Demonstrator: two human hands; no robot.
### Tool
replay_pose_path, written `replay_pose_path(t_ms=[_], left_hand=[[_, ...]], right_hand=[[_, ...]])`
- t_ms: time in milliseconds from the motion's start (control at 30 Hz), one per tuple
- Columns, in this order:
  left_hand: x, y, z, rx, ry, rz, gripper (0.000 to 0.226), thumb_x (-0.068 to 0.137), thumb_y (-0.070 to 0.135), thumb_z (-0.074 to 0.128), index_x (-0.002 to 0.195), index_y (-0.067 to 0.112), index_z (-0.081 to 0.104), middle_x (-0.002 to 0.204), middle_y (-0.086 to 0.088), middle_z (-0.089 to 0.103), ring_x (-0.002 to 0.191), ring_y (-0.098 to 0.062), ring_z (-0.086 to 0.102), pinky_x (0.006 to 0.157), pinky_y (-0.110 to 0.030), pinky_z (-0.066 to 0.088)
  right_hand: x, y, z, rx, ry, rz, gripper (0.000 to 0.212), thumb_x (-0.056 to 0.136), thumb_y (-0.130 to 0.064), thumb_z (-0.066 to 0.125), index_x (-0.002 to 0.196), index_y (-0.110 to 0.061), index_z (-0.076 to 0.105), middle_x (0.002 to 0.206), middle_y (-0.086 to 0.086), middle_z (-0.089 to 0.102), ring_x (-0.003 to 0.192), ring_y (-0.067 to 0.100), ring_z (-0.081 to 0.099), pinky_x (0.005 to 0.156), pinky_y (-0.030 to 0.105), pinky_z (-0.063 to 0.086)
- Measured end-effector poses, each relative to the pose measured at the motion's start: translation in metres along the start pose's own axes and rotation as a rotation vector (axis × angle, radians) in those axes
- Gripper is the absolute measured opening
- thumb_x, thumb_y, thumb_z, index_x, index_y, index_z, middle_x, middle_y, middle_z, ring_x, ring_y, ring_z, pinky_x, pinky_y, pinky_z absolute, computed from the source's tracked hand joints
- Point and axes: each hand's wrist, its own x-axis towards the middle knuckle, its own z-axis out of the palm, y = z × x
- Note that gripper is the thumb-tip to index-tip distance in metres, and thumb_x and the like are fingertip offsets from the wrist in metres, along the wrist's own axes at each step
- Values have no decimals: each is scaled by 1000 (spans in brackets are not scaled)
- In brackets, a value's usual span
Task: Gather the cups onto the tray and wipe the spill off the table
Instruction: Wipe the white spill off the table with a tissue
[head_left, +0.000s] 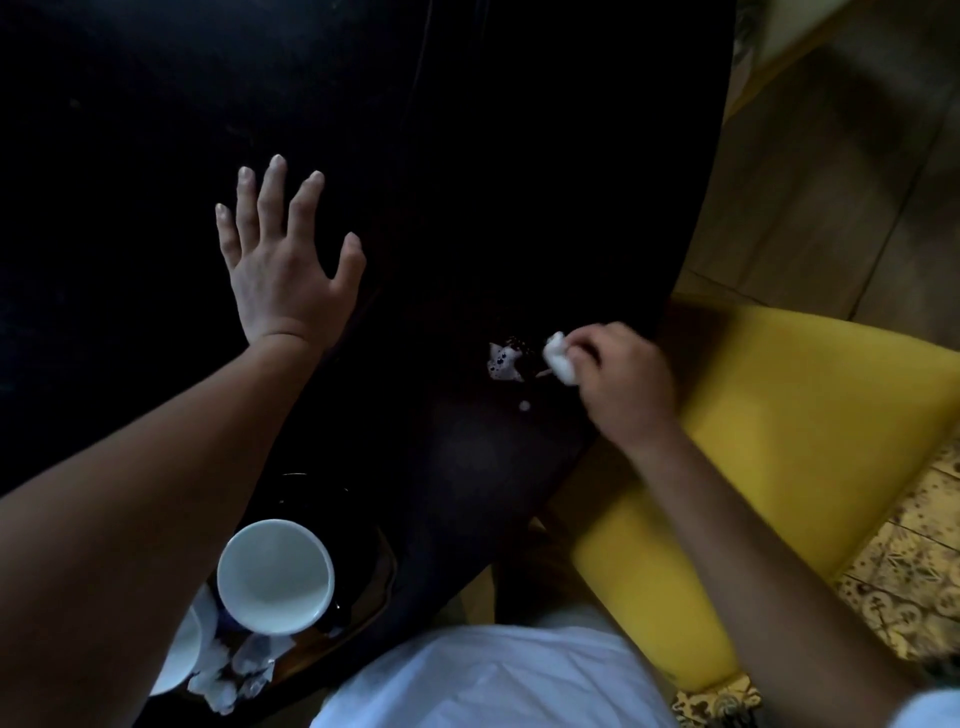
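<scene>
Nearby, white cup sits empty on dark tray beside crumpled tissues.

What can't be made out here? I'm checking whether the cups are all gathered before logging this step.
Head view only:
- Second cup: mostly hidden under the left forearm.
- Tray: dark, partly covered by that forearm.
- Right hand and its tissue: motion-blurred.
- Far table: too dark to check for cups.

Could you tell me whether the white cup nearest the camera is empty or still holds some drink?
Empty: the white cup stands upright on the tray, and its pale inside shows no liquid.
</scene>
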Motion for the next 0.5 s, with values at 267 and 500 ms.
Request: replay_pose_path(t_ms=[267,500], left_hand=[[0,-1,-1,9,-1,4,64,98,52,44,156,25,37,170,-2,19,158,-28,7,126,-51,0],[-1,-2,-1,9,-3,2,64,98,53,44,156,26,36,171,-2,18,158,-28,6,127,-51,-1]], right_hand=[[-6,3,-8,94,201,39,14,93,-15,62,101,-12,72,99,8,68,88,28,64,71,36,50],[-14,19,-2,-4,132,79,15,96,-20,58,106,-14,69,98,7,66,84,28,63,63,29,38]])
